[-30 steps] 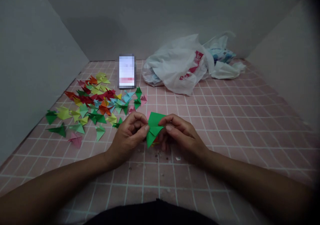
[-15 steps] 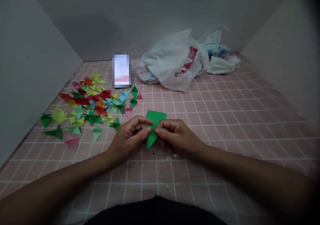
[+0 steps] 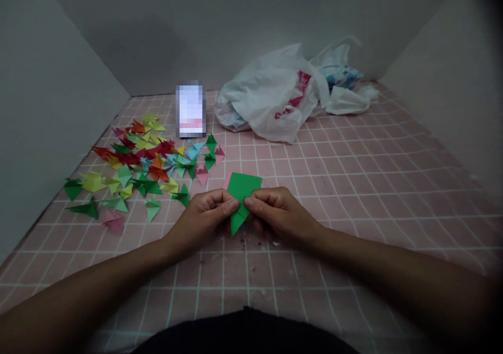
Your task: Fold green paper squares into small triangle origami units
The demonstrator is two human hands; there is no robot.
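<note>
My left hand (image 3: 214,210) and my right hand (image 3: 271,210) pinch a green folded paper (image 3: 237,222) between thumbs and fingers, one from each side. Its pointed lower end hangs down between the two thumbs. Just beyond it, a flat green sheet of paper (image 3: 245,182) shows, with a pink edge peeking out at its left. Both greens match, so where the folded paper ends and the sheet begins is hard to tell. Left of my hands lie many small origami cranes (image 3: 147,185) in green, yellow, red, orange, blue and pink.
A phone with a lit, blurred screen (image 3: 190,110) stands at the back. Right of it rests a crumpled white plastic bag (image 3: 267,99), with a blue-patterned package (image 3: 340,76) behind. The surface is a pink checked cloth (image 3: 373,196), walled on three sides.
My left index finger has drawn back and curled from over the green paper, so more of it shows. Both hands stay in nearly the same place.
</note>
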